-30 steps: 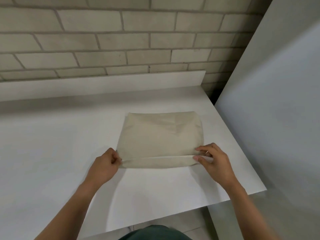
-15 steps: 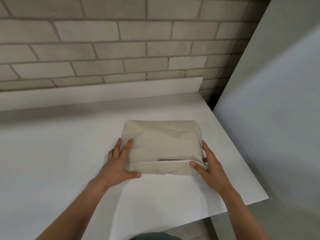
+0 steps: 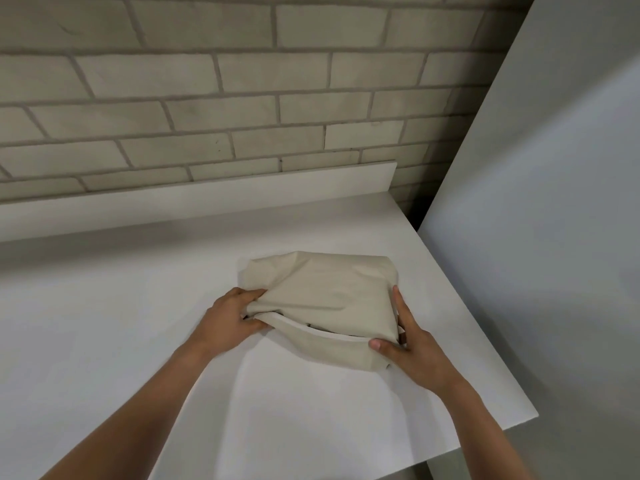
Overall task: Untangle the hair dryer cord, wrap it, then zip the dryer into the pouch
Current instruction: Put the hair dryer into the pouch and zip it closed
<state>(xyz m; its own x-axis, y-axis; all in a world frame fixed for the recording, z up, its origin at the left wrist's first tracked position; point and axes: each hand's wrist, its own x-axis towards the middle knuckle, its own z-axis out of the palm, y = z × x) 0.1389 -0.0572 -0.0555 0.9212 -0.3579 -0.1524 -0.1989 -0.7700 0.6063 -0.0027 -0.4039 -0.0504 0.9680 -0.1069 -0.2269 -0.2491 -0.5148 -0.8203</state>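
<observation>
Our left hand (image 3: 225, 323) and right hand (image 3: 412, 355) are pinching the pouch (image 3: 329, 289) mouth's ends; holding it taut should ease zipping.

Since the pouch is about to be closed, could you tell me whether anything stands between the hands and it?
Nothing visible does. The left hand grips the pouch at its left end, and the right hand holds its right end, thumb on the near flap. The mouth gapes, dark inside.

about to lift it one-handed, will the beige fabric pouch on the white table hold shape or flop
Likely floppy: the beige fabric pouch creases and bunches where the left hand grips it. Its bulge suggests contents that could slide toward the gaping mouth.
</observation>
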